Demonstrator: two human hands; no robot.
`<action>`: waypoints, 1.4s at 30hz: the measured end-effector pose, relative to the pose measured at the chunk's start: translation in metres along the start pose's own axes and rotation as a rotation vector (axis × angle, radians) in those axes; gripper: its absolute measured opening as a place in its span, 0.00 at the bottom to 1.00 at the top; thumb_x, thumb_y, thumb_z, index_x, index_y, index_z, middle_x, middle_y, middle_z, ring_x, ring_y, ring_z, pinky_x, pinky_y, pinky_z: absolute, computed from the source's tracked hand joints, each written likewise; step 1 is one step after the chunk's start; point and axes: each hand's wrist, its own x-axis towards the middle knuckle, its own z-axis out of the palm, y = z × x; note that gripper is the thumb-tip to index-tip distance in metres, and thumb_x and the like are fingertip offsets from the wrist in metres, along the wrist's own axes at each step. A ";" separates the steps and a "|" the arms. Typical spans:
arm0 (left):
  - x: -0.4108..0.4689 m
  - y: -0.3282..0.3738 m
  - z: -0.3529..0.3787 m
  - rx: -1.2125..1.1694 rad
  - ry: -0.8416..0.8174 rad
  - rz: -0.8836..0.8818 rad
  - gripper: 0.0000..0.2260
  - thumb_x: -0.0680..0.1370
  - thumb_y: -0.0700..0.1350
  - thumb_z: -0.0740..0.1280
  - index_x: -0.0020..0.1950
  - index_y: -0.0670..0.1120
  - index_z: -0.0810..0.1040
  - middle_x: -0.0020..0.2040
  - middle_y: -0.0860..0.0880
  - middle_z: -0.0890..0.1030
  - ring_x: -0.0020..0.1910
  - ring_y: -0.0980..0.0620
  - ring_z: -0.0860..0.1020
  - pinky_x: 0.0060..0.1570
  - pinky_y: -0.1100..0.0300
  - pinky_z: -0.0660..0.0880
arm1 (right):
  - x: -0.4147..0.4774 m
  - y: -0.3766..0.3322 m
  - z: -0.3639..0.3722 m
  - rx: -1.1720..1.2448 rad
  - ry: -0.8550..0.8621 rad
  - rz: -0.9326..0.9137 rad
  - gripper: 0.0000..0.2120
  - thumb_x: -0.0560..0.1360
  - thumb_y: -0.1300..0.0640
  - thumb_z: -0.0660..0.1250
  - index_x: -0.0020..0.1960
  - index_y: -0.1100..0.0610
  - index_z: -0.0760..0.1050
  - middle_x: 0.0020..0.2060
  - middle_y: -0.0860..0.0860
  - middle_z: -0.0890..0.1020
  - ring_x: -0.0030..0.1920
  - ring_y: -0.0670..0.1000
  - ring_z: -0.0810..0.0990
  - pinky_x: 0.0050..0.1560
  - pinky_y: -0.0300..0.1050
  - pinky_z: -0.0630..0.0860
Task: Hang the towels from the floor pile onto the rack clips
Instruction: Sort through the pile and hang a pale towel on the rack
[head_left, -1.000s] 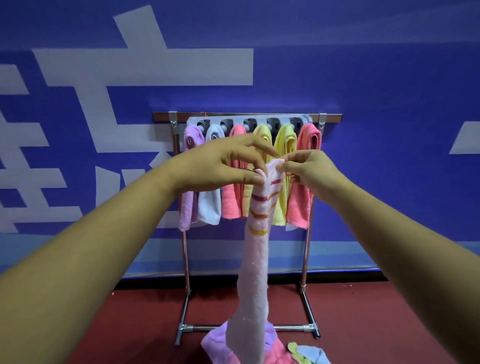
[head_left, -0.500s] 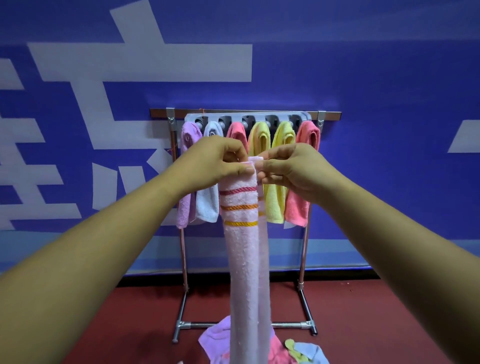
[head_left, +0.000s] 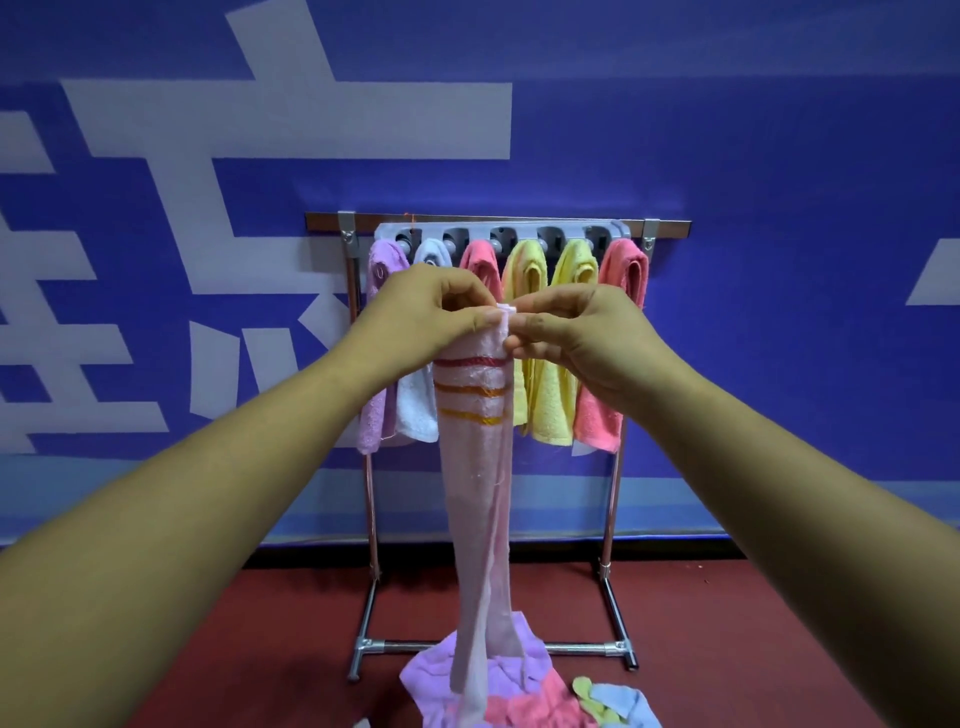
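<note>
Head view.

Left hand (head_left: 431, 317) and right hand (head_left: 582, 332) are raised side by side, fingertips nearly meeting. Both pinch the top edge of a pale pink striped towel (head_left: 475, 467): the left thumb and curled fingers bunch the left part of the edge, and the right thumb and forefinger nip the folded corner that pokes up between the hands.

From the hands the towel hangs straight down as a narrow gathered strip. Its red, orange and yellow stripes sit just under the left hand. Its lower end reaches the floor pile (head_left: 519, 696), far below both hands; whether it touches the pile cannot be told.

Behind the hands stands the metal rack (head_left: 613, 493), with the grey clip strip (head_left: 498, 234) just above them. Six towels hang from the strip:
- lilac towel (head_left: 376, 364) and white towel (head_left: 415, 405), behind the left wrist
- pink towel (head_left: 480, 265), above the fingertips
- two yellow towels (head_left: 553, 405) and a coral towel (head_left: 602, 415), behind the right hand

The floor pile shows lilac, pink, yellow-green and light blue cloth.

The floor (head_left: 727, 649) is dark red. The wall (head_left: 779, 156) beyond the rack is blue with large white strokes and a paler band at its base.
</note>
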 end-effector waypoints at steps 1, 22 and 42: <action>0.001 -0.001 0.000 0.010 0.016 -0.009 0.03 0.77 0.49 0.71 0.46 0.52 0.84 0.40 0.56 0.83 0.39 0.65 0.78 0.38 0.74 0.72 | 0.001 0.000 0.000 0.013 -0.014 0.001 0.09 0.75 0.68 0.70 0.54 0.70 0.80 0.45 0.65 0.83 0.42 0.56 0.85 0.48 0.45 0.82; -0.016 -0.009 -0.014 -0.072 0.020 -0.169 0.14 0.73 0.54 0.74 0.41 0.43 0.83 0.35 0.43 0.80 0.33 0.56 0.74 0.34 0.60 0.72 | 0.003 0.014 -0.001 -0.095 0.082 -0.032 0.03 0.74 0.65 0.73 0.47 0.61 0.82 0.39 0.52 0.85 0.43 0.51 0.83 0.52 0.48 0.81; -0.016 -0.005 0.021 -0.684 0.227 -0.251 0.12 0.72 0.40 0.76 0.55 0.43 0.83 0.48 0.46 0.86 0.48 0.51 0.84 0.48 0.57 0.80 | -0.002 0.027 0.011 0.216 -0.067 0.162 0.14 0.75 0.63 0.71 0.60 0.65 0.79 0.53 0.59 0.84 0.51 0.58 0.83 0.62 0.57 0.75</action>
